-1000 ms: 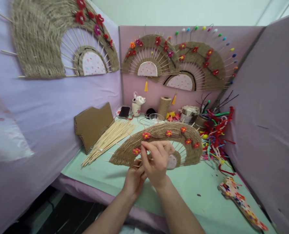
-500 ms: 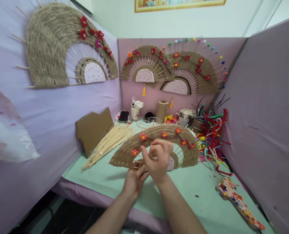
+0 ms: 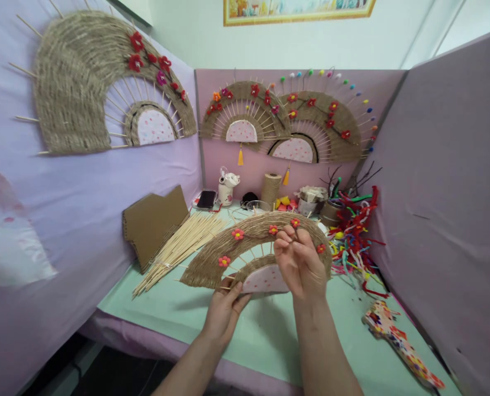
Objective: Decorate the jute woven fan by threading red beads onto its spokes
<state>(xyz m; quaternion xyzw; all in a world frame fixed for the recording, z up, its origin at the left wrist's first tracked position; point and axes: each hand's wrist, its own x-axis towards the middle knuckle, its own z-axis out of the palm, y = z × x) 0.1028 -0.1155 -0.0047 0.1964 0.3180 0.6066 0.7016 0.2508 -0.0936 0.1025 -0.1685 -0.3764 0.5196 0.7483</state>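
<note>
A woven twine fan (image 3: 206,263) on thin wooden sticks is tilted up above the table, with small red flowers (image 3: 237,234) along its band and a white, pink-dotted half-circle (image 3: 265,279) at its lower middle. My left hand (image 3: 224,308) grips its lower edge, thumb in front and the other fingers partly behind. In front of the fan's right half is my right hand (image 3: 301,264), its fingers curled together in a pinch near the dark twig line. What those fingertips hold, if anything, is too small to make out. The hand hides part of the band and one end of the half-circle.
A bundle of thin sticks (image 3: 174,256) and a cut cardboard piece (image 3: 154,225) lie left. Behind stand a twine spool (image 3: 271,190) and a white jar (image 3: 226,190). Colourful pipe cleaners (image 3: 354,231) heap at right, above a flower-patterned glue gun (image 3: 402,344). Finished fans (image 3: 75,82) hang on the partitions.
My right hand has moved right and slightly up, from the fan's middle to its right half, uncovering the dotted half-circle. My left hand keeps its hold on the fan. The view has shifted slightly.
</note>
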